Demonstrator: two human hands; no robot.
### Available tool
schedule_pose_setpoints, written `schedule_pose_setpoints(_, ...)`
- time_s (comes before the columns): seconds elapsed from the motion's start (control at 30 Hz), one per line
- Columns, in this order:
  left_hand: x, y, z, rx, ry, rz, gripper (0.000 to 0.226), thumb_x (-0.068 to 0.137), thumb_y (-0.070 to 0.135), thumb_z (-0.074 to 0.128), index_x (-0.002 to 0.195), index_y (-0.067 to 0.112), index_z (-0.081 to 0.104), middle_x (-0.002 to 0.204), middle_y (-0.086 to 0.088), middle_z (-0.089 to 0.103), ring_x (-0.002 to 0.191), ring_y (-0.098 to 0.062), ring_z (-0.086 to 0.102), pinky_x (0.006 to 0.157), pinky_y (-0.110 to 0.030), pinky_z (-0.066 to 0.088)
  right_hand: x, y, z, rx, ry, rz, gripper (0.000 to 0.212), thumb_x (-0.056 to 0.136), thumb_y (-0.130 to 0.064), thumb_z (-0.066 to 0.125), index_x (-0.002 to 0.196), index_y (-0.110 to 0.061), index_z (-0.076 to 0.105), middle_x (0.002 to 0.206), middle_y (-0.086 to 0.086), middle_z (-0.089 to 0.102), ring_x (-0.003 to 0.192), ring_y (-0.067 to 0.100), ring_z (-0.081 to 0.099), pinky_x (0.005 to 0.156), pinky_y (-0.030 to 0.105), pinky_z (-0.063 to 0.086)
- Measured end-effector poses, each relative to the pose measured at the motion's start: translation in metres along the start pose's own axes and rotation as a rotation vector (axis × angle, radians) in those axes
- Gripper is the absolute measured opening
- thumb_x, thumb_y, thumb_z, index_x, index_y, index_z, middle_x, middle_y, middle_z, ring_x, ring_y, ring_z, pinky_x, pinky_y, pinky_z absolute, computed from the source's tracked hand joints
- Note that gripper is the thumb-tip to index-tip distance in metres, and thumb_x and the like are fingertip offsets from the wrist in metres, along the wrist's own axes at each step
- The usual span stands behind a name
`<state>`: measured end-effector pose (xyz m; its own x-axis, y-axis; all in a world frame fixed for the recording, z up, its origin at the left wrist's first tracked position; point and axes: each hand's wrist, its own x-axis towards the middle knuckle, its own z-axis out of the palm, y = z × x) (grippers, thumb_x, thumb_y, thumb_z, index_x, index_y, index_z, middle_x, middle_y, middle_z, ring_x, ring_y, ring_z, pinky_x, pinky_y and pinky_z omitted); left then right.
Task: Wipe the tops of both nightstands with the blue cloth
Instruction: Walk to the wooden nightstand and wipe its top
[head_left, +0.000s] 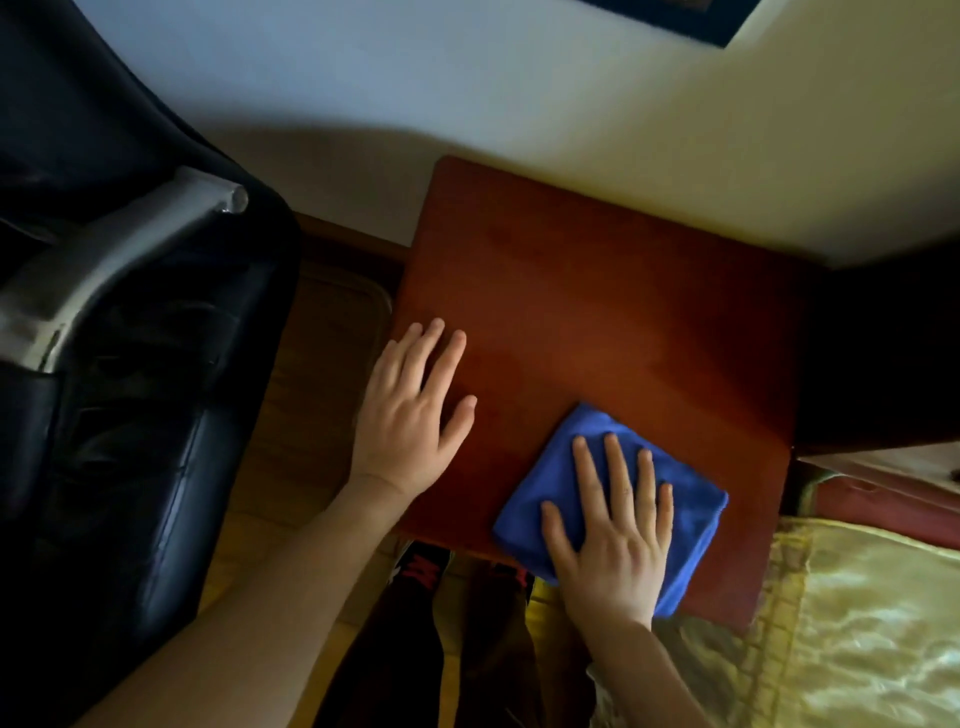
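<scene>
A reddish-brown wooden nightstand (597, 291) fills the middle of the view, its back edge against the wall. A folded blue cloth (561, 483) lies flat at the top's near edge, toward the right corner. My right hand (618, 525) presses palm-down on the cloth with fingers spread. My left hand (410, 410) rests flat on the bare wood at the near left edge, fingers apart, holding nothing. Only this one nightstand is in view.
A black leather chair (130, 364) with a silver armrest stands close on the left. A bed with a gold satin cover (841, 623) lies to the right. Wooden floor (322, 364) shows between chair and nightstand, and my shoes (421, 566) below the near edge.
</scene>
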<state>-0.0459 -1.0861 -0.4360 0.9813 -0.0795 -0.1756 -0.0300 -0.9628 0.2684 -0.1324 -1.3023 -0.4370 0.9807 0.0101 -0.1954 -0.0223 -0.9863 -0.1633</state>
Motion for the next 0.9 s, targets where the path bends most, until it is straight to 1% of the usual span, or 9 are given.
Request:
schedule_pose_setpoints(0.1, 0.001, -0.002, 0.001, 0.002, 0.006, -0.004, 0.061, 0.096, 0.047, 0.037, 0.15, 0.019, 0.029, 0.157, -0.008, 0.029, 0.147, -0.025, 0.021, 0.121, -0.041, 0.015, 0.076, -0.008, -0.014, -0.003, 0.056, 0.022, 0.066, 0.09, -0.056, 0.042, 0.15, -0.031, 0.03, 0.156, 0.004, 0.036, 0.147, 0.032, 0.026, 0.119, 0.051, 0.019)
schedule_pose_setpoints(0.2, 0.004, -0.003, 0.0, 0.014, 0.022, 0.003, 0.06, 0.096, 0.047, 0.036, 0.149, 0.019, 0.031, 0.156, -0.009, 0.031, 0.147, -0.025, 0.023, 0.122, -0.039, 0.014, 0.162, -0.03, -0.029, 0.006, 0.07, 0.003, 0.065, 0.093, -0.059, 0.033, 0.152, -0.035, 0.024, 0.161, 0.001, 0.027, 0.15, 0.031, 0.017, 0.122, 0.048, 0.012)
schedule_pose_setpoints(0.3, 0.003, -0.004, 0.0, 0.001, 0.027, 0.0, 0.06, 0.096, 0.047, 0.038, 0.149, 0.019, 0.032, 0.155, -0.009, 0.033, 0.145, -0.026, 0.026, 0.121, -0.039, 0.015, 0.218, -0.065, -0.031, -0.023, 0.027, -0.169, 0.064, 0.095, -0.06, 0.027, 0.154, -0.038, 0.014, 0.164, -0.004, 0.016, 0.151, 0.03, 0.008, 0.122, 0.046, 0.005)
schedule_pose_setpoints(0.37, 0.003, -0.004, 0.0, 0.0, 0.023, 0.002, 0.061, 0.095, 0.047, 0.038, 0.149, 0.019, 0.032, 0.156, -0.009, 0.033, 0.145, -0.026, 0.026, 0.121, -0.039, 0.015, 0.238, -0.094, -0.03, -0.047, 0.037, -0.278, 0.065, 0.095, -0.061, 0.025, 0.154, -0.037, 0.015, 0.164, -0.004, 0.016, 0.151, 0.03, 0.008, 0.123, 0.046, 0.006)
schedule_pose_setpoints(0.47, 0.002, -0.004, 0.001, -0.01, 0.031, 0.007, 0.061, 0.095, 0.047, 0.039, 0.148, 0.019, 0.033, 0.154, -0.01, 0.035, 0.143, -0.026, 0.029, 0.12, -0.039, 0.016, 0.256, -0.124, -0.027, -0.063, 0.006, -0.366, 0.065, 0.094, -0.062, 0.022, 0.154, -0.037, 0.012, 0.164, -0.004, 0.014, 0.152, 0.029, 0.007, 0.123, 0.046, 0.005)
schedule_pose_setpoints(0.6, 0.003, -0.003, 0.0, -0.018, 0.052, 0.011, 0.061, 0.094, 0.046, 0.042, 0.148, 0.018, 0.035, 0.154, -0.011, 0.036, 0.143, -0.027, 0.03, 0.12, -0.04, 0.018, 0.253, -0.101, -0.031, -0.034, 0.005, -0.439, 0.064, 0.094, -0.062, 0.027, 0.153, -0.039, 0.018, 0.163, -0.004, 0.02, 0.151, 0.026, 0.011, 0.123, 0.044, 0.007)
schedule_pose_setpoints(0.7, 0.003, -0.003, -0.001, -0.019, 0.055, 0.011, 0.06, 0.094, 0.046, 0.042, 0.147, 0.018, 0.035, 0.153, -0.011, 0.036, 0.143, -0.027, 0.03, 0.12, -0.04, 0.018, 0.224, -0.05, -0.036, -0.017, 0.059, -0.291, 0.063, 0.094, -0.061, 0.033, 0.152, -0.038, 0.024, 0.161, -0.004, 0.026, 0.15, 0.027, 0.016, 0.123, 0.046, 0.011)
schedule_pose_setpoints(0.8, 0.004, -0.003, -0.001, -0.015, 0.044, 0.01, 0.06, 0.095, 0.046, 0.041, 0.147, 0.018, 0.035, 0.154, -0.011, 0.036, 0.143, -0.028, 0.029, 0.12, -0.041, 0.018, 0.166, -0.012, -0.035, -0.017, 0.062, -0.127, 0.063, 0.094, -0.057, 0.038, 0.152, -0.035, 0.026, 0.161, -0.002, 0.027, 0.15, 0.03, 0.018, 0.122, 0.048, 0.014)
schedule_pose_setpoints(0.9, 0.002, -0.004, 0.0, -0.022, 0.036, -0.001, 0.06, 0.095, 0.045, 0.043, 0.148, 0.018, 0.034, 0.155, -0.01, 0.033, 0.144, -0.027, 0.026, 0.12, -0.041, 0.017, 0.077, -0.004, -0.02, 0.026, 0.024, -0.09, 0.064, 0.091, -0.052, 0.046, 0.15, -0.033, 0.031, 0.16, 0.0, 0.029, 0.149, 0.032, 0.018, 0.122, 0.05, 0.013)
